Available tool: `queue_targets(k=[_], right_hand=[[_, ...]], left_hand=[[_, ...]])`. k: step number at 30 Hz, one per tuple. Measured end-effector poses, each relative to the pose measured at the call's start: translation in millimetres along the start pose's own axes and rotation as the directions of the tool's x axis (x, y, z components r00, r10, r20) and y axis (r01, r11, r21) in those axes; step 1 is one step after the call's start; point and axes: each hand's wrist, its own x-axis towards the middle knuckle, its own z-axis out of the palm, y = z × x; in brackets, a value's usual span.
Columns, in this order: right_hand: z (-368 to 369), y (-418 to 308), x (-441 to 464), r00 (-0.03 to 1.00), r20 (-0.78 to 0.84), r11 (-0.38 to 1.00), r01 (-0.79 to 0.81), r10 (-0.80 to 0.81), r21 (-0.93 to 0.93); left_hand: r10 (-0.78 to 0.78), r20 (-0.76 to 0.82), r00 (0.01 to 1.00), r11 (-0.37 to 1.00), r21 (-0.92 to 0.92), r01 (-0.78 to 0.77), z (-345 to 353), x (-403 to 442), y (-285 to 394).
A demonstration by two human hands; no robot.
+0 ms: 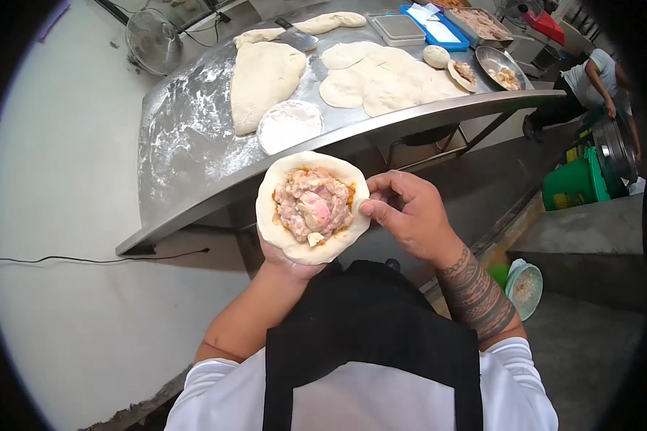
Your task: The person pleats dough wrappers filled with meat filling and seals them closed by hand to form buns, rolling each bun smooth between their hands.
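A round piece of dough topped with meat filling rests on my left hand, which supports it from below; most of that hand is hidden under the dough. The filling has a pink and pale chunk in its middle. My right hand pinches the dough's right edge between thumb and fingers. Beyond the dough, on the metal table, lie a floured white disc, a large dough slab and several overlapping flat dough rounds.
A scraper lies by a long dough strip. At the table's back right are a scale, a meat tray, a filled dough piece and a metal bowl. Another person bends near a green bin.
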Motion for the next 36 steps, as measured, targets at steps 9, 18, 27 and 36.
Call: queue_targets(k=[9, 18, 27, 36], right_hand=[[-56, 8, -44, 0.989, 0.126, 0.996, 0.086, -0.082, -0.028], [-84, 11, -71, 0.974, 0.22, 0.997, -0.071, 0.063, 0.027], [-88, 11, -78, 0.955, 0.281, 0.993, -0.116, 0.101, 0.037], [-67, 13, -59, 0.944, 0.309, 0.988, -0.14, 0.116, 0.059]], left_hand=[[-0.001, -0.012, 1.0, 1.0, 0.029, 0.001, 1, -21, -57], [-0.056, -0.045, 0.997, 0.998, 0.025, 0.057, -2, -37, -97], [-0.094, -0.006, 0.996, 0.995, 0.038, 0.095, -6, -47, -105], [-0.157, -0.072, 0.985, 0.987, 0.006, 0.158, -7, -43, -74]])
